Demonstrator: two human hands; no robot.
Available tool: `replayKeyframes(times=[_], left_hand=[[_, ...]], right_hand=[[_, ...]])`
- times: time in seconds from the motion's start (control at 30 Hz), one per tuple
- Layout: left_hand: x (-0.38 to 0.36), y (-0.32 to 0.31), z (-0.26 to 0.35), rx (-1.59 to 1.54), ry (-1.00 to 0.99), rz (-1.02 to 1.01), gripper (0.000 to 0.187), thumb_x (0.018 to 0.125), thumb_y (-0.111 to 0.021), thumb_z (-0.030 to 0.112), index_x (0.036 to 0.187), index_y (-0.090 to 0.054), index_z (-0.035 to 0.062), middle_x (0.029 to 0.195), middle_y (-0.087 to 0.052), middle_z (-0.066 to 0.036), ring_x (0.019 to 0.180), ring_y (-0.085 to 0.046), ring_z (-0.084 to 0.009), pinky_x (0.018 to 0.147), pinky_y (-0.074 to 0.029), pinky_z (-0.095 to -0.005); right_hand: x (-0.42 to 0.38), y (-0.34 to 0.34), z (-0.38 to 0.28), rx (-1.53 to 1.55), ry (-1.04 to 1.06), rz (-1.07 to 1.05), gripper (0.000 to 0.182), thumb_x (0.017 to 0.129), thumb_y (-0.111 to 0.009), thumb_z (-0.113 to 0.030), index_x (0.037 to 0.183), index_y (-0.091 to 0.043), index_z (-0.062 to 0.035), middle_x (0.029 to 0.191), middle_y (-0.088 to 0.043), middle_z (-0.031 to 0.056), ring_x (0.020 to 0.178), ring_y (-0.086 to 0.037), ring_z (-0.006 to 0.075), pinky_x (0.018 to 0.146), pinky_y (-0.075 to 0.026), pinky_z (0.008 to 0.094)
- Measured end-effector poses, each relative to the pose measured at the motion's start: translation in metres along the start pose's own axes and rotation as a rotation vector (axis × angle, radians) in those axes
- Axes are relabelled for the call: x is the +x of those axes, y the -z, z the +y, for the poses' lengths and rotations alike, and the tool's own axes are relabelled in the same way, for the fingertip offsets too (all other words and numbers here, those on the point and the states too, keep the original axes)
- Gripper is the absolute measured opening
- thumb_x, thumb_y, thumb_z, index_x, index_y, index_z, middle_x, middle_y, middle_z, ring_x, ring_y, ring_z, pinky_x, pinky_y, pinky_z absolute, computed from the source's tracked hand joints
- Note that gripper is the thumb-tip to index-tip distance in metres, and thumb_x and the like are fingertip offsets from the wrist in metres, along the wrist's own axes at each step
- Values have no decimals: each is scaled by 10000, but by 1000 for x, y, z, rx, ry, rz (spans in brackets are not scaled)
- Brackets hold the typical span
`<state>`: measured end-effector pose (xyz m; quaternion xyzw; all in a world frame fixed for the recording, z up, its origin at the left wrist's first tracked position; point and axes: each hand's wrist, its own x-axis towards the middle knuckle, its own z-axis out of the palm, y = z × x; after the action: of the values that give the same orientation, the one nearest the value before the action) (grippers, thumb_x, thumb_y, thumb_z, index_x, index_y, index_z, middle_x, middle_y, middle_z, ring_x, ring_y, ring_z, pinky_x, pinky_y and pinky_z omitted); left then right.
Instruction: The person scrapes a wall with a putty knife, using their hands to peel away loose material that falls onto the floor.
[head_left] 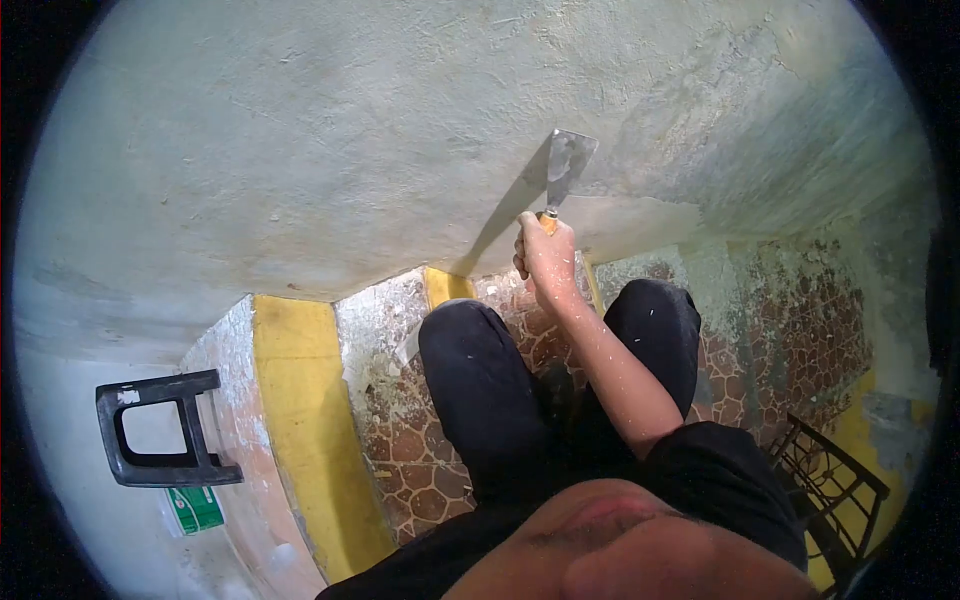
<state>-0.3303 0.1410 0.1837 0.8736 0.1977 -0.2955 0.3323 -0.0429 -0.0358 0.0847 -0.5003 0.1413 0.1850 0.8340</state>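
Note:
My right hand [547, 250] is wrapped round the wooden handle of a putty knife [570, 158], the forearm reaching up from the lower right. The knife's flat metal blade points up against the pale plastered wall [350, 130], and its long shadow runs down to the left, meeting the blade near the tip. Beside the blade, a smoother light patch [640, 214] borders rougher, mottled plaster. White flecks dot my hand and forearm. My knees in dark trousers [480, 360] are bent below the hand. My left hand is out of view.
At the left stand a dark plastic stool [110, 430] and a green printed item [197, 508]. A yellow-painted step [305, 400] runs beside the patterned tile floor [425, 490], which is spattered white near the wall. A dark metal frame [835, 460] stands at the lower right.

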Motion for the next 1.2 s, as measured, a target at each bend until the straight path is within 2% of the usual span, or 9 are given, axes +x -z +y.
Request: replayKeyframes(times=[0.43, 0.5, 0.53, 0.57, 0.67, 0.73, 0.93, 1.13, 1.2], left_hand=[[0, 11, -14, -194, 62, -572, 338, 1109, -495, 243, 1124, -690, -33, 1020, -758, -174, 895, -748, -239, 786, -593, -348], [-11, 12, -4, -222, 75, -660, 344, 1111, -491, 248, 1124, -689, -32, 1018, -758, -174, 895, -748, -239, 785, -593, -347], [6, 22, 2, -388, -59, -549, 489, 1136, -385, 386, 1163, -658, -19, 969, -760, -160, 758, -743, -186, 691, -579, -308], [29, 34, 20, -427, -188, -441, 417, 1133, -425, 338, 1179, -644, -13, 916, -763, -133, 649, -719, -162, 639, -572, -309], [73, 37, 120, -267, -267, 268, 384, 1085, -566, 332, 1162, -672, -29, 1012, -775, -139, 818, -753, -190, 740, -583, -316], [116, 36, 153, -225, -556, 513, 407, 1051, -620, 338, 1219, -668, -31, 1037, -777, -156, 883, -753, -202, 782, -565, -336], [225, 29, 201, 142, -623, 612, 298, 1020, -667, 276, 1093, -688, -12, 896, -744, -144, 809, -710, -218, 793, -560, -374], [274, 4, 188, -335, -630, 549, 352, 1003, -716, 223, 786, -587, -23, 638, -596, -51, 605, -577, -105, 603, -561, -320], [277, 3, 189, -487, -610, 535, 336, 1005, -717, 200, 781, -599, -21, 644, -583, -29, 583, -543, -65, 540, -538, -286]], right_hand=[[8, -4, 37, -174, 45, 92, 314, 958, -642, -225, 716, -573, -38, 570, -574, 43, 474, -568, 170, 492, -458, 361], [4, -9, 38, -173, 97, 103, 284, 979, -614, -189, 736, -521, -75, 580, -536, 21, 455, -511, 133, 428, -386, 304], [5, -8, 42, -183, 100, 97, 284, 979, -614, -189, 736, -521, -75, 580, -536, 21, 455, -511, 133, 428, -386, 304], [14, -6, 49, -200, 140, 93, 287, 979, -614, -189, 732, -527, -73, 582, -539, 21, 456, -511, 132, 431, -388, 307], [19, -1, 57, -233, 172, 96, 300, 964, -635, -209, 719, -565, -52, 582, -568, 33, 476, -546, 151, 466, -420, 334], [19, 3, 57, -254, 177, 106, 315, 949, -656, -230, 711, -598, -32, 581, -592, 46, 496, -581, 170, 498, -451, 359], [20, 18, 59, -323, 148, 81, 330, 953, -649, -237, 712, -599, -17, 577, -588, 53, 497, -584, 174, 483, -453, 358], [42, 41, 71, -404, 11, 2, 334, 952, -642, -258, 715, -580, -31, 595, -586, 40, 471, -564, 151, 451, -441, 318], [44, 45, 67, -570, 95, 63, 361, 924, -656, -264, 715, -635, 29, 596, -644, 134, 502, -639, 237, 526, -508, 411]])
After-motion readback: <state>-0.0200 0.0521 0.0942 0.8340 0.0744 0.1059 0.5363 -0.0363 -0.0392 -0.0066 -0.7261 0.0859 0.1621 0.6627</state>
